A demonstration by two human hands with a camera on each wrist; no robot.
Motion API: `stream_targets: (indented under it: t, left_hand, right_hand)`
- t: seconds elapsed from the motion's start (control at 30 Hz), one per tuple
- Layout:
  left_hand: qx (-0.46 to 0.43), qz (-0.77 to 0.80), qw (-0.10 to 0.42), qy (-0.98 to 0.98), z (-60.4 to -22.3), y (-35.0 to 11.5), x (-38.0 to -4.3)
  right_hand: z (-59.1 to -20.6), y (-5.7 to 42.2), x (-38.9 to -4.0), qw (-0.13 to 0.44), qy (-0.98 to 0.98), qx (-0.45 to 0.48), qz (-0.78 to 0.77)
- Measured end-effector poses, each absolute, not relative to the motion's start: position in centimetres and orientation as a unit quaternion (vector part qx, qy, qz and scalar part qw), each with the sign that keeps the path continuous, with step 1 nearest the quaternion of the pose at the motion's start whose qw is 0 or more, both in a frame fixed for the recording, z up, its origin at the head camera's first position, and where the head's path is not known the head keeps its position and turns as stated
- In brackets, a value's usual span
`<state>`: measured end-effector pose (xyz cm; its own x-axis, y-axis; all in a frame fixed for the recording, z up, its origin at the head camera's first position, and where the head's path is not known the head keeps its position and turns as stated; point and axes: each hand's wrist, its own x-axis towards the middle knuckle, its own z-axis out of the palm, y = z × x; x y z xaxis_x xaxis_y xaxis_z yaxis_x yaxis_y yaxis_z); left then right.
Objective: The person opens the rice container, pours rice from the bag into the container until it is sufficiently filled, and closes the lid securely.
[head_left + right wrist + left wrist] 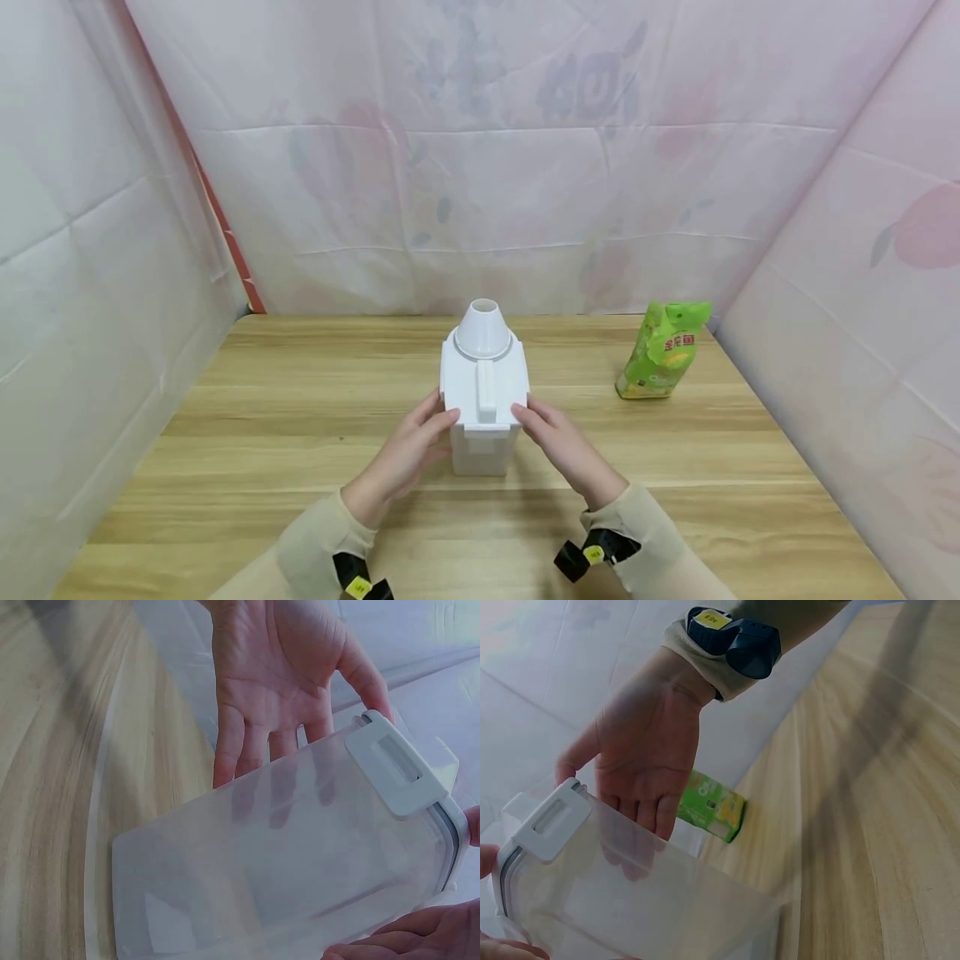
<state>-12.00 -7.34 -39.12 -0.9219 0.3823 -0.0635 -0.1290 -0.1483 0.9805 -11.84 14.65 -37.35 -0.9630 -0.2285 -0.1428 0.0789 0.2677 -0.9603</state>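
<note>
A clear plastic storage container (pixel 480 460) with a white lid (pixel 462 398) stands upright on the wooden table, in front of me. On the lid sit a white cone-shaped spout (pixel 482 333) and a raised bar handle (pixel 487 390). My left hand (pixel 401 457) holds the left side, thumb over the lid's edge and fingers along the wall. From the right side my right hand (pixel 561 446) grips it the same way. Through the clear wall in the right wrist view, the left fingers (pixel 280 799) show, and a white latch (pixel 397 766) closes over the rim.
A green printed bag (pixel 663 354) stands at the back right of the table (pixel 300 400). Pale printed sheets (pixel 487 192) hang behind the table and along both sides. Both wrists wear small black cameras.
</note>
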Motion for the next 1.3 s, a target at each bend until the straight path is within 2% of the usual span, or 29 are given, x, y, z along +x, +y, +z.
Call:
stream_targets:
  t: [0.27,1.3]
  left_hand:
    - [0.107,0.753,0.170,0.627,-39.0,-7.4,-11.3]
    - [0.089,0.758,0.183,0.620,-38.3,-6.9,-10.0]
  right_hand:
    - [-37.3,14.8,-11.1,0.120,0.790,-0.051,-0.599]
    - [-37.1,15.5,-9.8,0.148,0.780,-0.044,-0.607]
